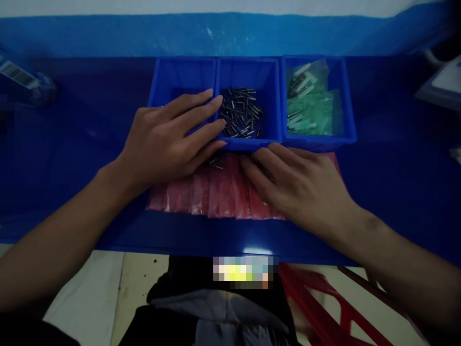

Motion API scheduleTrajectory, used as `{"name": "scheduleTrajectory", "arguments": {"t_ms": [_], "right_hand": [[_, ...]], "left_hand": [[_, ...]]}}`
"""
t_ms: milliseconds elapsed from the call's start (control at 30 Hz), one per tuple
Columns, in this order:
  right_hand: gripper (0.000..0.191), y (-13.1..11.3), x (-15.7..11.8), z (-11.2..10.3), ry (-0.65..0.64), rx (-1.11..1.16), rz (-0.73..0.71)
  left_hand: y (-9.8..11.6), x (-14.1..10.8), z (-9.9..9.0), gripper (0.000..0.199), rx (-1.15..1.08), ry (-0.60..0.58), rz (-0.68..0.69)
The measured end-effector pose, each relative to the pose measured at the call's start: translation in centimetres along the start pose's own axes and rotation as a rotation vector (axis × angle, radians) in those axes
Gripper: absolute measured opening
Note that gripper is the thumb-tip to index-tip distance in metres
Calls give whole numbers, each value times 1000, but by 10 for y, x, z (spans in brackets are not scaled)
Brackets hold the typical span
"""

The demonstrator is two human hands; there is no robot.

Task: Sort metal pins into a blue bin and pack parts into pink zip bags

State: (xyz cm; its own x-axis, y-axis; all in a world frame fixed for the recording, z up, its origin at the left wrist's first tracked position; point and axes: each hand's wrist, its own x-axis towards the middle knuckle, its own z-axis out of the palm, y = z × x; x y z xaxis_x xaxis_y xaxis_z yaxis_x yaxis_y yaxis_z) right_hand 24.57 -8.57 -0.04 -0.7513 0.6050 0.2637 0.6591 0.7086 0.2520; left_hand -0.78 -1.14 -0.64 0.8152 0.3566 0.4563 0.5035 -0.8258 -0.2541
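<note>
My left hand [176, 134] reaches over the front of the left blue bin [185, 72], its fingers stretched out and apart, the tips at the edge of the middle blue bin [248, 72]. That bin holds a loose pile of small dark metal pins [241, 113]. A few more pins [216, 163] lie below my left fingers, on a row of overlapping pink plastic bags [219, 192]. My right hand [295, 180] rests on the right part of the bags with its fingers curled; what its fingertips hold, if anything, is hidden.
The right blue bin [319, 142] contains green bags [311, 113] with metal pieces inside. A blue item with a barcode [21, 77] is at the far left. A pale object [444, 84] stands at the right edge. Below the blue table [173, 235] is a red stool [324, 307].
</note>
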Motion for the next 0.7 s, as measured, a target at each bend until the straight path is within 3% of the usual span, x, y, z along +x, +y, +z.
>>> {"name": "scheduleTrajectory", "arguments": {"t_ms": [167,367,467,567,700], "right_hand": [[14,-1,1,-4,270,338,105],[3,0,6,-11,408,695,576],[13,3,7,-9,553,750,676],[25,7,5,-7,563,704,529],[21,8,2,-2,361,397,85]], "left_hand": [[-1,-2,-2,32,13,-24,4],[-3,-4,-2,28,57,-5,50],[-3,-4,-4,28,41,-19,35],[-3,-4,-4,27,30,-36,4],[-2,-3,-3,28,64,-40,6]]}}
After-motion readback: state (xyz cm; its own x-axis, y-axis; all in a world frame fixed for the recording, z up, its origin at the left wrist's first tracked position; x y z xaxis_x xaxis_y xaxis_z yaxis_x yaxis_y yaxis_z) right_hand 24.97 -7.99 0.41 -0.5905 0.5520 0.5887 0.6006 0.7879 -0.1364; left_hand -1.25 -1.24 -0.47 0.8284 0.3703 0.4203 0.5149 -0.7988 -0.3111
